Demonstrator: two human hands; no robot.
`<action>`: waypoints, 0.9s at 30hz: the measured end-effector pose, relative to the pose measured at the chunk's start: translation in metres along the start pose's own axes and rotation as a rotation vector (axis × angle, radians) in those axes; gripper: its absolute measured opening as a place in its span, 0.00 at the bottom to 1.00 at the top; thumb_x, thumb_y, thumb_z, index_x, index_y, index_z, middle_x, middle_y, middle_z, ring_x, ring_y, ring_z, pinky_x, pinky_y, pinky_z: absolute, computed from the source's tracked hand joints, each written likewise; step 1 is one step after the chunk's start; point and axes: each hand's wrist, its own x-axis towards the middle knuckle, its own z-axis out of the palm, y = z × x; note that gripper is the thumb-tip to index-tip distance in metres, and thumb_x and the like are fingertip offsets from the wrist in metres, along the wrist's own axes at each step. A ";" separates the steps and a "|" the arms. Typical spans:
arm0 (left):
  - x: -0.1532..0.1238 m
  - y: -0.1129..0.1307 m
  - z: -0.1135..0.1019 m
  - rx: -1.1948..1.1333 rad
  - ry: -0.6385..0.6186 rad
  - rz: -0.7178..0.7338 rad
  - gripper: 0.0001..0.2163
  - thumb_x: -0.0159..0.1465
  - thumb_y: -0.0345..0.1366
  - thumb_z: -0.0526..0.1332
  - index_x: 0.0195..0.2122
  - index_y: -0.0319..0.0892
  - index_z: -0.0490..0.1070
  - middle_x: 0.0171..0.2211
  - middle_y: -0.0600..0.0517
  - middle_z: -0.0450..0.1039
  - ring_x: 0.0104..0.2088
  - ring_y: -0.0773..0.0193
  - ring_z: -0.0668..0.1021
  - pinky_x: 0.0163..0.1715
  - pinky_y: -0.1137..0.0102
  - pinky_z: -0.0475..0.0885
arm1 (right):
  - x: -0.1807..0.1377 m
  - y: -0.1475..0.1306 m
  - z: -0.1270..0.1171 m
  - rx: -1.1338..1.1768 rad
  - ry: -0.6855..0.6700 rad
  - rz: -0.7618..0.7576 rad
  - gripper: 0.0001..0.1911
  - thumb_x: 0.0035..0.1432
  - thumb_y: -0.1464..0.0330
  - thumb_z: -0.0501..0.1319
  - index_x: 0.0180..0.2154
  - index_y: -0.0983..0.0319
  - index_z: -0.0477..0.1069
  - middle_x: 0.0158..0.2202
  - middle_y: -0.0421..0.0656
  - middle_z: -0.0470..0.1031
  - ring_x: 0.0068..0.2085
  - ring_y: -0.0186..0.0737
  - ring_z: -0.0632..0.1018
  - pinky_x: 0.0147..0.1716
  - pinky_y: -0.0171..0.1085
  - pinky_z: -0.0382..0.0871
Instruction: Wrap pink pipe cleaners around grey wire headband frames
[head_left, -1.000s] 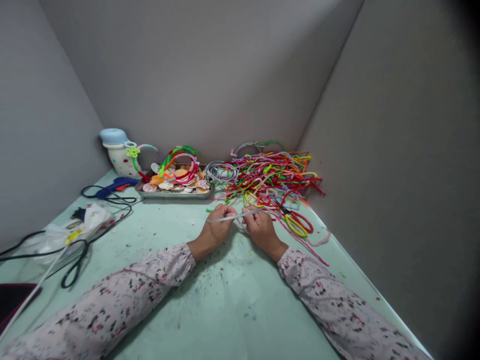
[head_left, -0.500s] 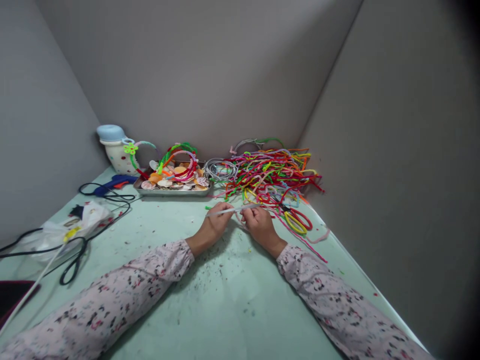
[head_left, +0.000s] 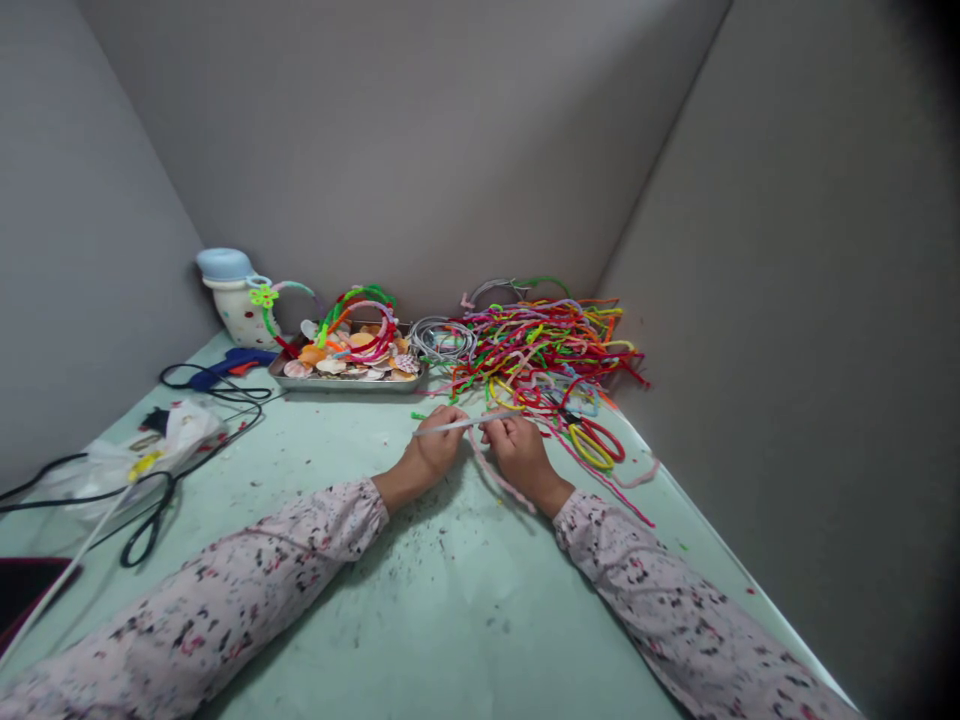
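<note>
Between both hands runs a thin, pale silvery headband (head_left: 475,423), seen nearly edge-on. My left hand (head_left: 437,440) is closed around its left part, the fingers pinched near the middle. My right hand (head_left: 516,442) is closed on its right part, thumb and fingers together. A pale pink pipe cleaner (head_left: 499,476) hangs from the gap between the hands and trails down past the right hand toward the table. Where its upper end meets the headband is too small to make out. Just behind the right hand lie loose pipe cleaners (head_left: 551,345) in a colourful heap.
Scissors (head_left: 592,442) with red and yellow handles lie right of my right hand. Behind stand a metal tray (head_left: 352,383) of shells with wrapped headbands, bare wire hoops (head_left: 442,340) and a white jar (head_left: 244,310). Left are a blue glue gun (head_left: 225,368), black cables and a plastic bag (head_left: 187,430).
The pink pipe cleaner, earlier bunched close by my right hand, now hangs longer and straighter, down and to the right. Both hands stay almost in place on the headband.
</note>
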 end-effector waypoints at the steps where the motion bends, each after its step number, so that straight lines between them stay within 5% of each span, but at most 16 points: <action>1: 0.000 0.000 0.000 -0.003 -0.002 0.000 0.10 0.61 0.36 0.51 0.25 0.41 0.66 0.24 0.53 0.66 0.30 0.63 0.69 0.33 0.69 0.64 | 0.000 0.000 0.000 0.004 0.003 0.004 0.13 0.60 0.69 0.51 0.26 0.62 0.70 0.22 0.39 0.71 0.25 0.34 0.72 0.28 0.32 0.61; 27: -0.002 -0.001 -0.001 -0.020 -0.075 -0.036 0.14 0.63 0.39 0.49 0.29 0.39 0.70 0.29 0.50 0.72 0.34 0.61 0.72 0.39 0.67 0.67 | 0.001 0.002 0.002 -0.039 0.009 0.012 0.19 0.62 0.62 0.51 0.24 0.62 0.70 0.21 0.41 0.74 0.25 0.36 0.74 0.27 0.32 0.63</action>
